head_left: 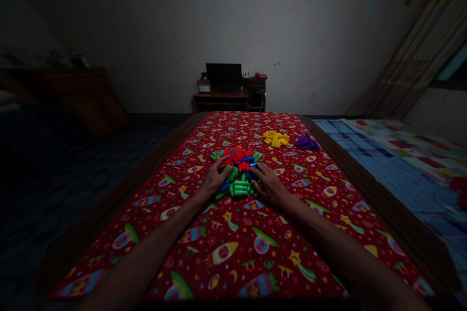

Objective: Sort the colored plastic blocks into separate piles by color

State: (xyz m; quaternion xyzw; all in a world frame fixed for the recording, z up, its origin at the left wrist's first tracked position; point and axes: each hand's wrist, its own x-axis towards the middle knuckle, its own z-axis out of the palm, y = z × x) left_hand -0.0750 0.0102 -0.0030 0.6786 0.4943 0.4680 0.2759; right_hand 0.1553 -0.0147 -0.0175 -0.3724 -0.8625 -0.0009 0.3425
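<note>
A mixed heap of small tube-like plastic pieces, green [241, 188], red [243, 167] and blue [249, 159], lies on the patterned red cloth. My left hand [214, 178] rests at the left side of the heap, thumb and fingers apart, touching green and blue pieces. On the right side, my right hand [270, 183] reaches in with its fingers spread at the heap's edge. No piece is visibly held in either hand, though some fingertips are hidden among the pieces. Farther back to the right sit a yellow pile [276, 139] and a purple pile [307, 143].
The red cloth [226, 252] covers a long table with brown edges [146, 175]. Beyond it stand a low desk [221, 102] and a dark screen [224, 76]. A wooden cabinet [82, 97] is at left; a bed with patchwork bedding [397, 141] lies at right. The room is dim.
</note>
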